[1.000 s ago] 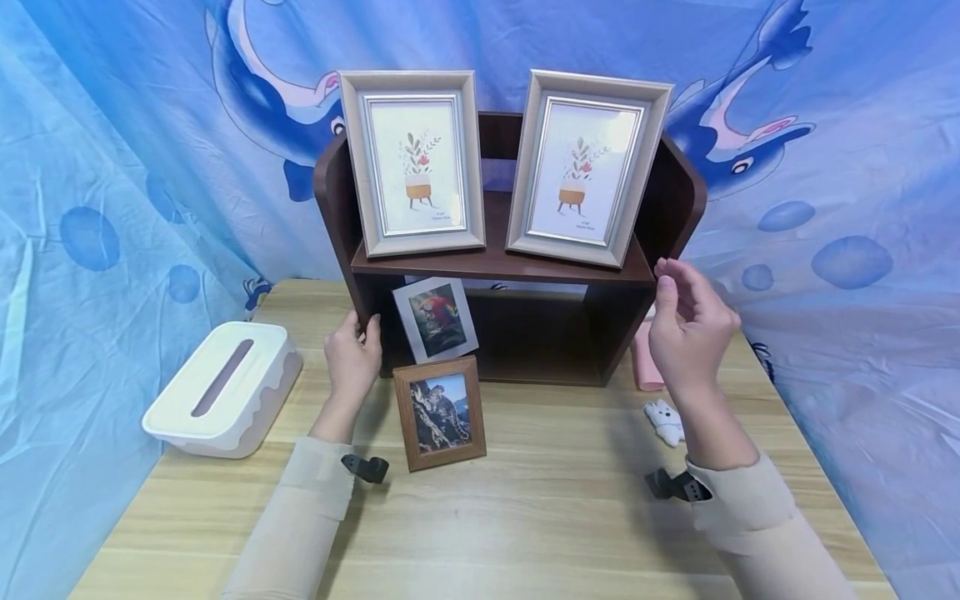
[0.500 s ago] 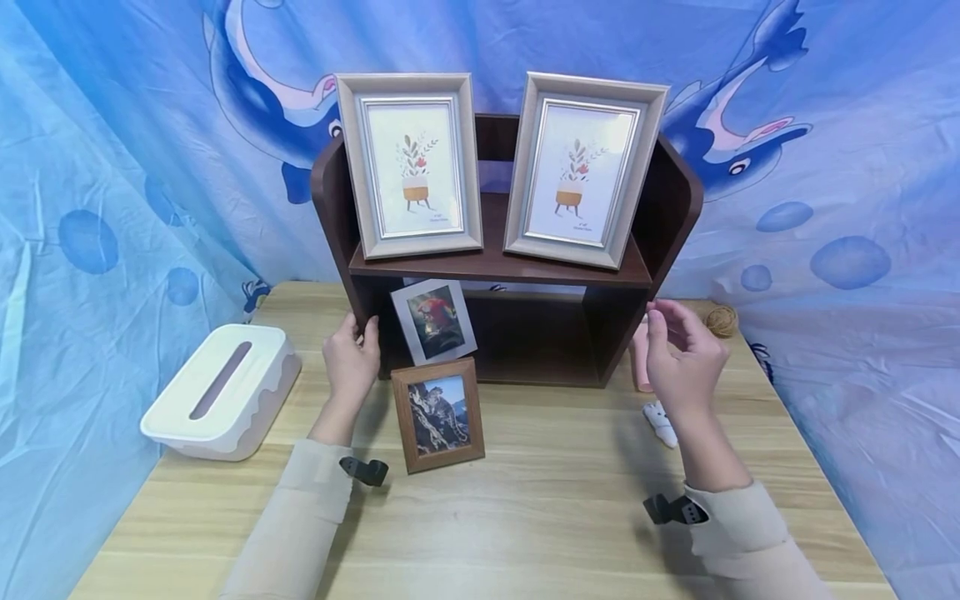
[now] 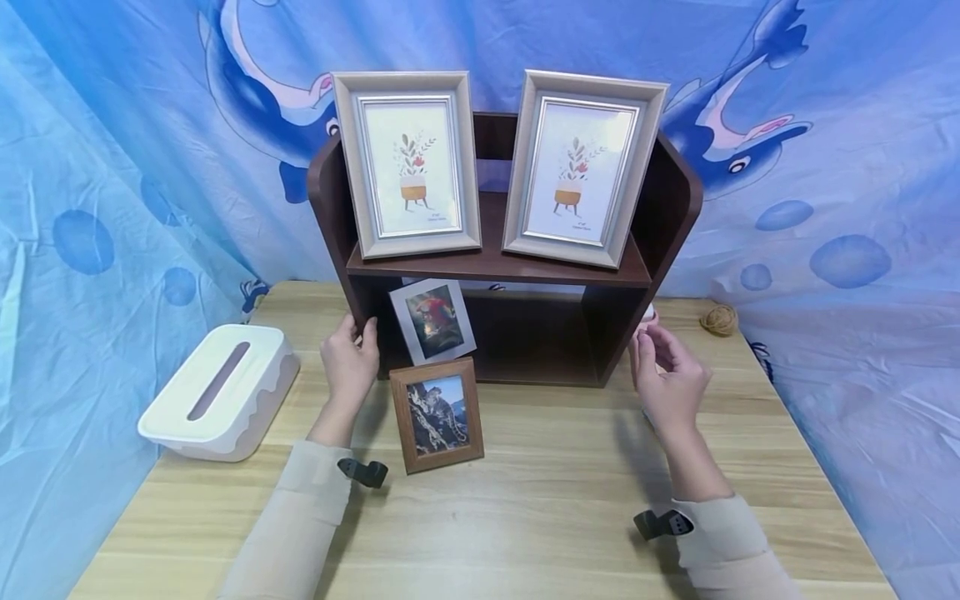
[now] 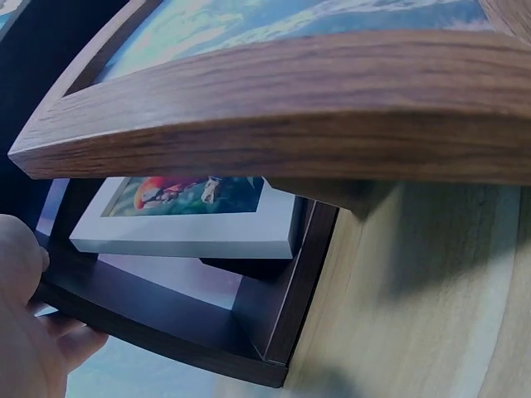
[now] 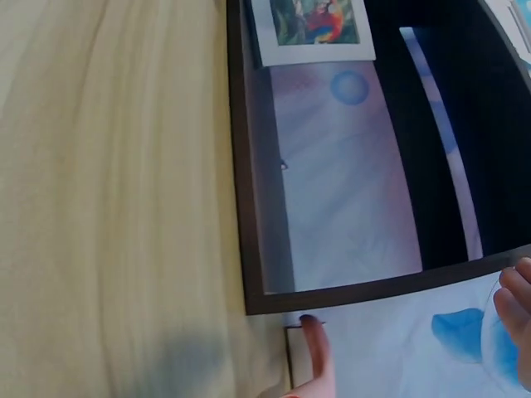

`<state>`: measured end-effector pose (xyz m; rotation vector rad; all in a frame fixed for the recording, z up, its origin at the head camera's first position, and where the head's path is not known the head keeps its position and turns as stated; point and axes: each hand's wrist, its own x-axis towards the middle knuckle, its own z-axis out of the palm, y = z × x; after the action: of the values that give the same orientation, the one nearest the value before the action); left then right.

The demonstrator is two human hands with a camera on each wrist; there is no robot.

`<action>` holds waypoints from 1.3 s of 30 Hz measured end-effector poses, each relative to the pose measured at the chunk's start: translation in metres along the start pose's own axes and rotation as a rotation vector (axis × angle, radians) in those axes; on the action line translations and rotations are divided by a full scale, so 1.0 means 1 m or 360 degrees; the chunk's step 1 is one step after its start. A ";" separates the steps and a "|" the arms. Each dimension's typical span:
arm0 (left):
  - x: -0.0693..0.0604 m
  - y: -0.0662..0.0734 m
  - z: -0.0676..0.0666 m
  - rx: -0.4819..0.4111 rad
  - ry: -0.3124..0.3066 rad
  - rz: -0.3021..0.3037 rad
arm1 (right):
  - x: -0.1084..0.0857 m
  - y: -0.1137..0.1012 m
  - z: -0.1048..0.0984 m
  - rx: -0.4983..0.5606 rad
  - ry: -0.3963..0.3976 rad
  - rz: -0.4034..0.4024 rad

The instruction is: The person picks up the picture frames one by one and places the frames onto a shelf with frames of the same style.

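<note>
A dark brown two-tier desk shelf [image 3: 495,267] stands on the table. My left hand [image 3: 349,358] grips its left side panel, the thumb on the front side and the fingers behind. My right hand [image 3: 672,383] is by the right side panel with bent fingers and holds nothing visible; whether it touches the panel I cannot tell. Two silver-beige picture frames [image 3: 408,167] lean on the upper tier. A white picture frame [image 3: 433,321] with a parrot picture stands in the lower tier. Before it stands a brown wooden picture frame [image 3: 437,414] with a leopard picture.
A white tissue box [image 3: 221,387] stands to the left. A ball of twine [image 3: 718,319] lies at the back right. Behind my right hand is a pink-and-white thing [image 3: 649,315], mostly hidden. A blue curtain [image 3: 862,167] hangs round the table.
My right hand has moved down and left along the shelf's right panel. It now covers the small white dog figure, and the twine ball shows. The left hand keeps its grip.
</note>
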<state>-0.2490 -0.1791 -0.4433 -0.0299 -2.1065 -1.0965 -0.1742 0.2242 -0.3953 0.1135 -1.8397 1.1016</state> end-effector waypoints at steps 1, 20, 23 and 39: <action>-0.001 0.000 -0.001 -0.0015 -0.0008 -0.0008 | -0.001 0.007 0.000 -0.0020 0.0003 0.0004; -0.043 0.010 -0.031 -0.0323 -0.0036 -0.0136 | 0.001 0.028 0.004 0.0051 -0.0074 0.0185; -0.051 0.010 -0.033 -0.0431 -0.0257 -0.0239 | 0.001 0.034 0.005 0.0084 -0.0121 0.0244; -0.084 -0.006 -0.041 -0.0642 -0.0876 -0.0477 | -0.004 0.076 0.023 0.0004 -0.0362 0.0304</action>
<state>-0.1664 -0.1868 -0.4857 -0.2399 -2.3701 -1.8521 -0.2261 0.2511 -0.4495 0.0677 -2.0855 1.2653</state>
